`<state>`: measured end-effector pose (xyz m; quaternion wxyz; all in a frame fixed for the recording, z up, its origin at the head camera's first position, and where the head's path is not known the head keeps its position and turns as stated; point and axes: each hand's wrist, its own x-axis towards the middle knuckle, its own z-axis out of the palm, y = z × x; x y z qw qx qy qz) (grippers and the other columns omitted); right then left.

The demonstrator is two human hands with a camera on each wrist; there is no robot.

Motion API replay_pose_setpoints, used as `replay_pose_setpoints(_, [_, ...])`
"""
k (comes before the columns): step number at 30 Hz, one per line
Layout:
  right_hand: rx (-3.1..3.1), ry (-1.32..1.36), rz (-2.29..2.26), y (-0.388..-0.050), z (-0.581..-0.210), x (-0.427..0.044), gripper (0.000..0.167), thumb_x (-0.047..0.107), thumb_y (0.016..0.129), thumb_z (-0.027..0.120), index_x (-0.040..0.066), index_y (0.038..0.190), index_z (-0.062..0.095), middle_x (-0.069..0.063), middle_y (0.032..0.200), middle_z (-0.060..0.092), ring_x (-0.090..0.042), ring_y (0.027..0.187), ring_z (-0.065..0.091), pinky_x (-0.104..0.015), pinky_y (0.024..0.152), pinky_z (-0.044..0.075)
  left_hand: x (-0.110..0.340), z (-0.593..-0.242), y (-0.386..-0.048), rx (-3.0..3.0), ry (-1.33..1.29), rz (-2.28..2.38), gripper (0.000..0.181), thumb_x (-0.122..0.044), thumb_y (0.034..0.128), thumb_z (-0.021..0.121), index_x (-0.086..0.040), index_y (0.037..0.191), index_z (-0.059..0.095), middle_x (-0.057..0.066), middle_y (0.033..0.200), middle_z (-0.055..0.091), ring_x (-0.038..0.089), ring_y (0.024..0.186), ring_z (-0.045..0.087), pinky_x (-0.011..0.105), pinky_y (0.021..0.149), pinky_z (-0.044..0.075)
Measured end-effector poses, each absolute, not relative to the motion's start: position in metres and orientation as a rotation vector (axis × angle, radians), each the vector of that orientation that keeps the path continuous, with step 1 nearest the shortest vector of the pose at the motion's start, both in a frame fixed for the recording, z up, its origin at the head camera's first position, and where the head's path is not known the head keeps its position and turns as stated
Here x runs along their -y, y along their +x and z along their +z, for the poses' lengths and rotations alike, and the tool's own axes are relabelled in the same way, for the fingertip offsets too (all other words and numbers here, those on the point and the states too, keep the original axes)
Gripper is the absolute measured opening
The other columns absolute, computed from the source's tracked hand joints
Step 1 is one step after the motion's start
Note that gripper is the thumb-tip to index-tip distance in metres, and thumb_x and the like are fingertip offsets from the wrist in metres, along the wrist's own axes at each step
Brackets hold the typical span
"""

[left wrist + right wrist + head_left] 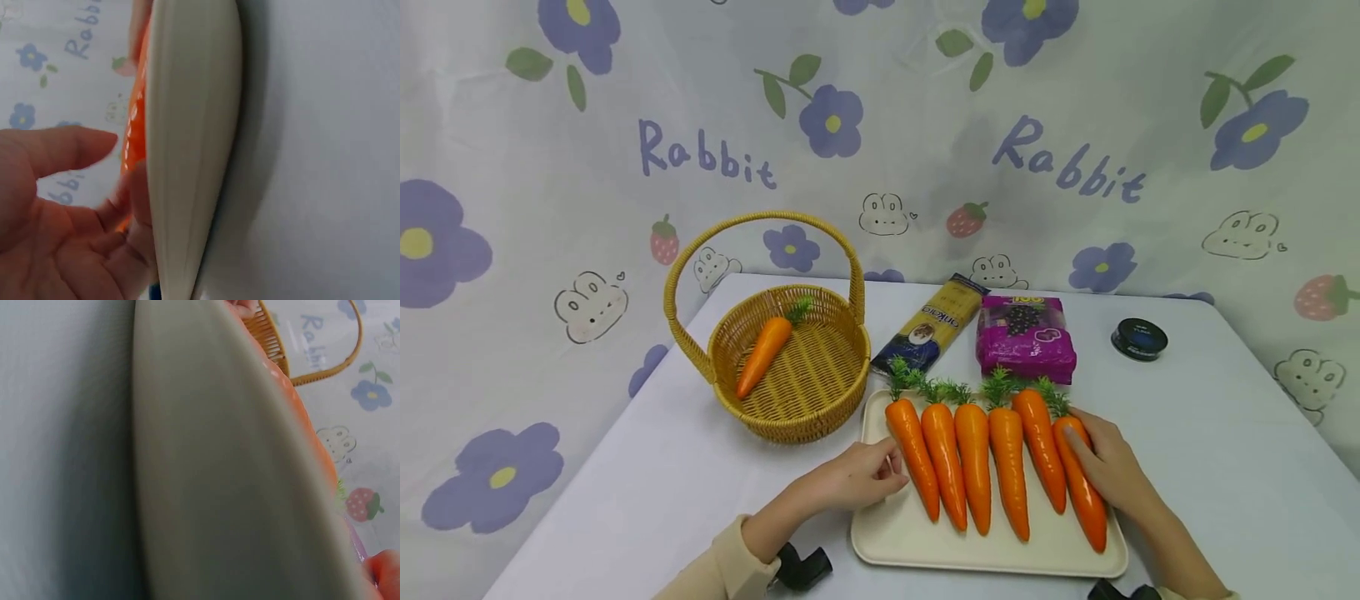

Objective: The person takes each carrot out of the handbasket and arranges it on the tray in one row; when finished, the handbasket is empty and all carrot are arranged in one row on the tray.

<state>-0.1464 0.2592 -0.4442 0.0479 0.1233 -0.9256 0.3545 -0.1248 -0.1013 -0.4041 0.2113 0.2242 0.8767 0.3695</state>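
In the head view, several orange carrots (973, 467) with green tops lie side by side on a cream tray (917, 546). My right hand (1112, 467) holds the rightmost carrot (1088, 508) near its top, thumb across it. Beside the leftmost carrot (913, 454), my left hand (861, 477) is over the tray's left edge with its fingers loosely bent. The left wrist view shows the left hand (69, 219) with thumb and fingers apart and nothing between them. In the right wrist view the tray wall (212, 456) hides most of the right hand.
A wicker basket (793, 429) with a tall handle stands left of the tray, one carrot (765, 354) inside. Behind the tray lie a pasta packet (936, 325) and a purple package (1026, 342). A round black tin (1139, 339) sits at the back right of the white table (1210, 417).
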Motion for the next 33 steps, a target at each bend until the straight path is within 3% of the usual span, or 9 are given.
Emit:
replay_pose_setpoints(10, [2.834,0.353,1.087,-0.145,-0.444,-0.259,0.052,0.029,0.098,0.041,-0.012,0.13,0.04,-0.031,0.125,0.045,-0.047,0.115,0.039,-0.065,0.093,0.028,0.122,-0.373,-0.125,-2.546,0.729,1.026,0.024,-0.025,0.0902,0.059,-0.008,0.105,0.05,-0.004,0.083,0.056,0.009,0.069,0.055,0.022,0.055,0.048])
replay_pose_setpoints(23, [2.837,0.346,1.092,-0.144,-0.447,-0.259,0.052,0.029,0.098,0.042,-0.012,0.129,0.04,-0.031,0.125,0.045,-0.047,0.115,0.039,-0.065,0.093,0.028,0.16,-0.343,-0.128,-2.877,0.714,1.023,0.016,-0.016,0.0881,0.062,-0.01,0.101,0.056,0.0,0.095,0.057,0.013,0.086,0.056,0.023,0.068,0.05])
replay_pose_setpoints(28, [2.859,0.329,1.079,-0.146,-0.446,-0.259,0.055,0.032,0.098,0.04,-0.011,0.131,0.038,-0.031,0.127,0.042,-0.048,0.117,0.036,-0.066,0.094,0.026,0.175,-0.34,-0.132,-3.022,0.67,1.04,0.018,-0.013,0.0868,0.063,-0.007,0.103,0.058,0.005,0.099,0.055,0.017,0.088,0.056,0.027,0.071,0.052])
replay_pose_setpoints(33, [2.836,0.355,1.084,-0.146,-0.446,-0.26,0.052,0.029,0.098,0.041,-0.012,0.13,0.04,-0.031,0.126,0.044,-0.048,0.116,0.037,-0.065,0.094,0.026,0.195,-0.342,-0.144,-3.146,0.52,1.019,0.018,-0.011,0.0882,0.059,-0.004,0.104,0.058,0.014,0.109,0.053,0.028,0.096,0.055,0.041,0.079,0.05])
